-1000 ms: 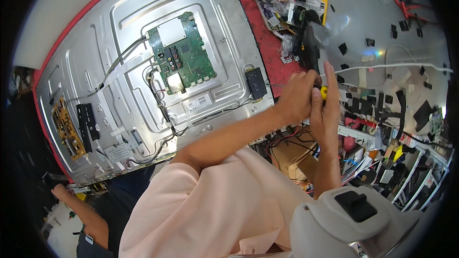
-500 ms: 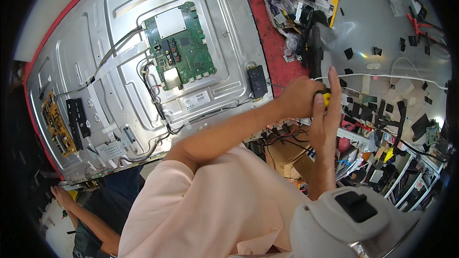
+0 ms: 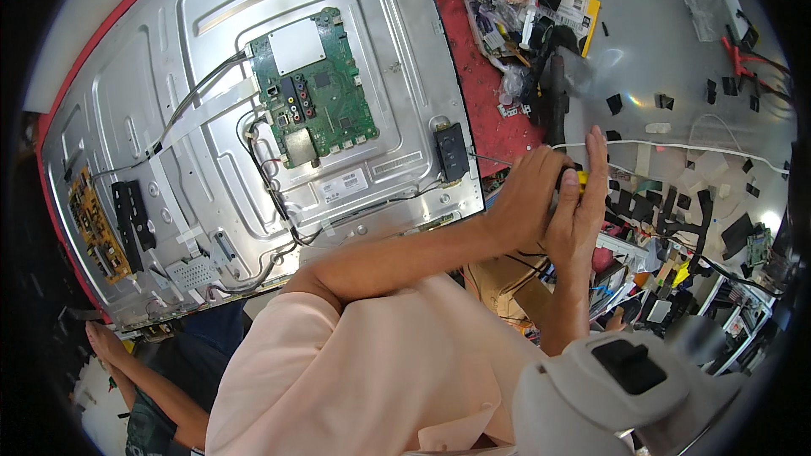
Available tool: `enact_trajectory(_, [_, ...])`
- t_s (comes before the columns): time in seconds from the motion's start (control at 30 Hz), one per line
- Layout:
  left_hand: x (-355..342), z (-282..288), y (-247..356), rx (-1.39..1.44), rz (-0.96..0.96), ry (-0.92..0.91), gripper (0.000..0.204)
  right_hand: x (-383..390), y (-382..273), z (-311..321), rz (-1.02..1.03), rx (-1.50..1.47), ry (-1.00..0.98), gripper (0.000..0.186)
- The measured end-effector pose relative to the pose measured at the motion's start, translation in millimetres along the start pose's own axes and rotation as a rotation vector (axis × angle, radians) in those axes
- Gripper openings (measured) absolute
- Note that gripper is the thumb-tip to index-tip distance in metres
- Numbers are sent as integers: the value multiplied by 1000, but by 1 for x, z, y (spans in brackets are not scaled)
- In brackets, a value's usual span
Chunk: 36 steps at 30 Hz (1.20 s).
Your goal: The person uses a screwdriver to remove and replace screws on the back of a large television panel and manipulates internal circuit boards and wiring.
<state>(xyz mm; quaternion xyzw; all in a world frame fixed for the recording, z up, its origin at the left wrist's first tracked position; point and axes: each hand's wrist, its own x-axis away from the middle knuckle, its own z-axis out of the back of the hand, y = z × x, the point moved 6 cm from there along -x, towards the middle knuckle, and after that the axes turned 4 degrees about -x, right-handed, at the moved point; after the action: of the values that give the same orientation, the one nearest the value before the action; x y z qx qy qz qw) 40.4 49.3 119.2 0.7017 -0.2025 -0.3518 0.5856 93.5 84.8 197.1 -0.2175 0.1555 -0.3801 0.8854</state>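
My left hand (image 3: 524,201) is closed around a screwdriver with a yellow handle (image 3: 582,179). My right hand (image 3: 581,207) rests against the handle's end, fingers extended upward. A thin metal shaft (image 3: 490,159) runs leftward from my hands toward the black module (image 3: 451,152) at the right side of a silver back panel (image 3: 203,194); its tip is too small to make out. On that panel are a green circuit board (image 3: 334,101), a tan circuit board (image 3: 97,224) and several cables (image 3: 279,203).
Bagged parts (image 3: 515,25) lie on a red mat (image 3: 481,118). Red-handled pliers (image 3: 735,63), a white cable (image 3: 693,142) and black scraps cover the metal surface at right, with clutter below. A co-worker's hands (image 3: 110,342) are at the panel's lower left. A cardboard box (image 3: 490,283) sits below my hands.
My hands, still together on the screwdriver, have moved down and slightly right in the picture. The panel appears shifted left. The co-worker's second arm has come into view.
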Motion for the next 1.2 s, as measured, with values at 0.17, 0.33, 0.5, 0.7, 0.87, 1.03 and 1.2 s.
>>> enact_trajectory(0.17, [-29,-24,-11,217,164,-998,35,6,-5,2,-36,-66,-25,47])
enact_trajectory(0.33, [-1,-3,1,17,-100,-87,31,5,-4,1,-8,-15,5,48])
enact_trajectory(0.5, [-15,-17,-18,102,155,-681,30,10,-11,0,-71,-63,-30,49])
enact_trajectory(0.7, [0,-8,-9,17,-29,-333,39,12,-11,-2,17,16,19,49])
enact_trajectory(0.87, [-31,-19,-24,68,105,-721,37,1,-4,0,-22,-35,28,48])
enact_trajectory(1.03, [-18,-10,-24,65,44,-484,25,5,-17,-6,80,47,24,50])
enact_trajectory(1.2, [-26,-24,-51,241,160,-866,30,0,-12,-1,61,-126,-24,50])
